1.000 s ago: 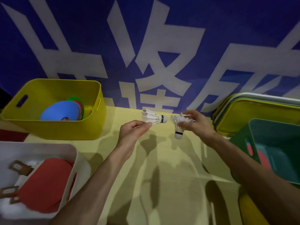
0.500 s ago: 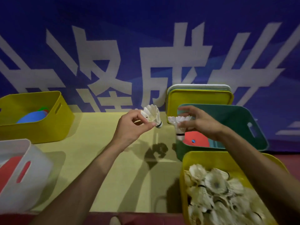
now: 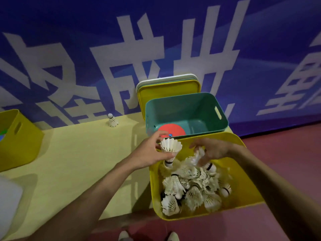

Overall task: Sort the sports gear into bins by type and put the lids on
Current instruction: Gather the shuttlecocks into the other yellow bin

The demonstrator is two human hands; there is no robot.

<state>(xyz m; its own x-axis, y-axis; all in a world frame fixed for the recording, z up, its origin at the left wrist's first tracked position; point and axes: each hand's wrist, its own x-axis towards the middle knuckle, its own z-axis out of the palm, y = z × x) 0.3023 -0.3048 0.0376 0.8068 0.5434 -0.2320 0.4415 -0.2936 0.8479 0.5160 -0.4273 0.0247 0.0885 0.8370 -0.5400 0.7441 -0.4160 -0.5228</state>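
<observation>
One stray shuttlecock (image 3: 113, 120): stands alone on the table (image 3: 78, 162) at the foot of the banner, well apart from both hands; not yet binned.
Yellow bin (image 3: 243, 193): at the table's near right corner, holding the shuttlecock pile (image 3: 191, 188); most of this type looks sorted.
Green bin (image 3: 185, 105): just behind the yellow bin, with a red disc (image 3: 172, 130) on its floor.
Lids (image 3: 168, 87): stacked on edge against the banner behind the green bin; none is fitted on any bin in view.
Progress (judged): shuttlecock sorting is nearly done; all the lidding is left.
Left hand (image 3: 149, 153): fingers and thumb pinch the held shuttlecock (image 3: 170, 146) by its skirt, cork down, over the yellow bin's left rim.
Right hand (image 3: 212, 150): over the pile, fingers curled downward among feathers; cannot tell whether it is gripping one or has let go.
</observation>
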